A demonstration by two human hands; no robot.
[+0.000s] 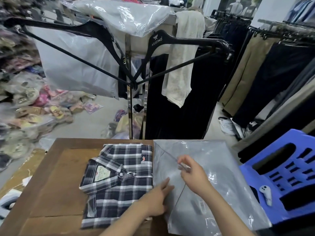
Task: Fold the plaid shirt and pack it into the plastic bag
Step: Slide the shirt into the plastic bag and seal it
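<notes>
On the bench the shirt lies folded. The right hand pinches the bag by its edge, and the left hand presses flat on it. Next, the mouth likely needs opening.

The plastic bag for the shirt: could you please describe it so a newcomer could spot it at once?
Start at the brown table at the bottom of the view, where the folded plaid shirt lies. The plastic bag lies flat just right of it, beside the blue stool. Unlike the hanging bags behind, it has the left hand and right hand on it.
</notes>
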